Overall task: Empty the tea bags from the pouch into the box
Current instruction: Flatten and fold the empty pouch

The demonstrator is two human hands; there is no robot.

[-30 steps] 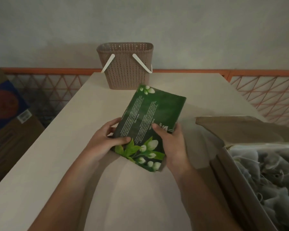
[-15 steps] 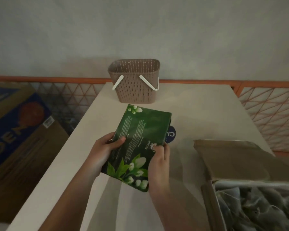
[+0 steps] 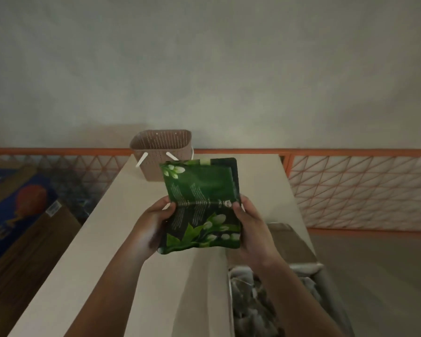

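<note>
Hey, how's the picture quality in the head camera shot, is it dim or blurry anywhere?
Head view: dim, flat light overall; the print on the green pouch is too soft to read; tea bags in the box are murky; wide-angle bending toward the edges.

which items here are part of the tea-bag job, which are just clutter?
Job:
green pouch, held by left hand and right hand
cardboard box
loose tea bags already inside it

Clutter:
perforated basket at the table far end
printed carton on the floor
orange railing
</note>
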